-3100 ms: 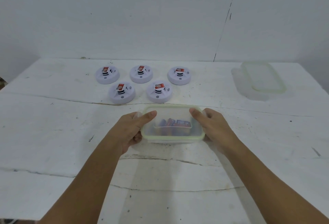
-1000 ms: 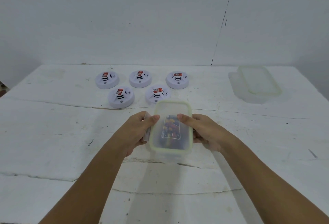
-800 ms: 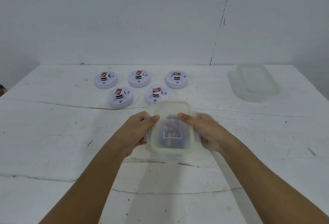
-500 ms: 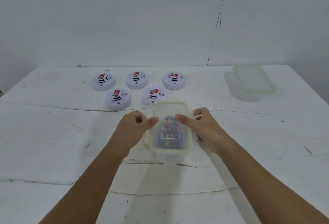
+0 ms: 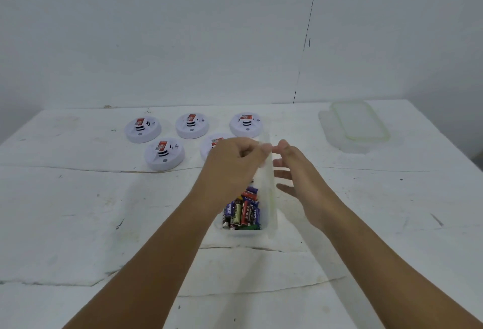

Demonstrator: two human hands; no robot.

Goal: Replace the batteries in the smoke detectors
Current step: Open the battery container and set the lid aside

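Plastic, printed wrap and a rough white tabletop

The box (image 5: 241, 232) and its lid (image 5: 269, 185) look like frosted, see-through plastic; the batteries (image 5: 243, 212) inside wear glossy printed wraps. The smoke detectors (image 5: 164, 155) are smooth white plastic with a slight sheen. The table (image 5: 78, 211) is matt, rough, cracked and scuffed.

Two bare forearms, no sleeves, left hand (image 5: 232, 169), right hand (image 5: 300, 179)
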